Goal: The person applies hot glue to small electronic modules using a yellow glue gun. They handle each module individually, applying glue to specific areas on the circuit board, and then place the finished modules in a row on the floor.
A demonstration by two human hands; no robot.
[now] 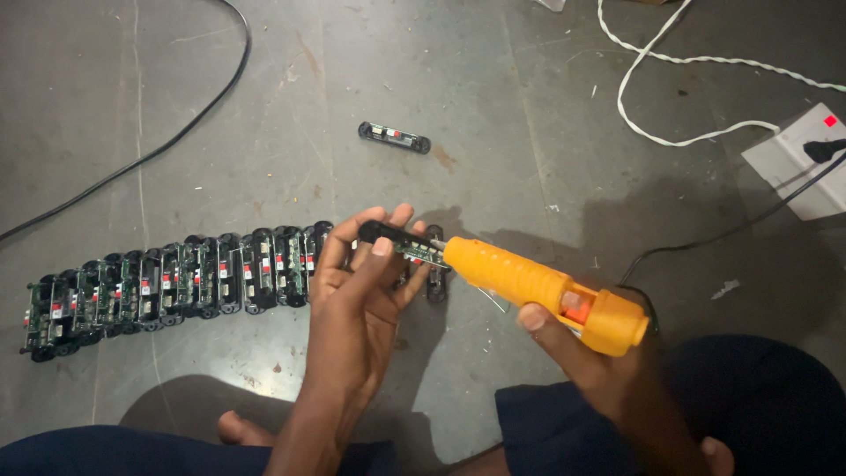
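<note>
A grey, scuffed concrete floor point(291, 97) carries everything. At 9 o'clock a row of circuit boards point(167, 282) lies side by side, a black cable point(167, 141) curving above. At centre the left hand point(357, 282) pinches a small board point(401, 242); another board point(394, 137) lies at 12. The right hand point(599, 361) grips an orange glue gun point(546, 295), nozzle touching the held board. At 2 o'clock, a white cord point(670, 88) and socket box point(797, 163).

A grey, scuffed concrete floor point(493, 106) carries everything. A long row of small black circuit modules point(176, 286) lies side by side at the left. One single module point(394, 137) lies apart, farther off. A black cable point(150, 150) curves far left; a white twisted cord point(670, 62) and a white socket box point(797, 163) lie far right.
</note>
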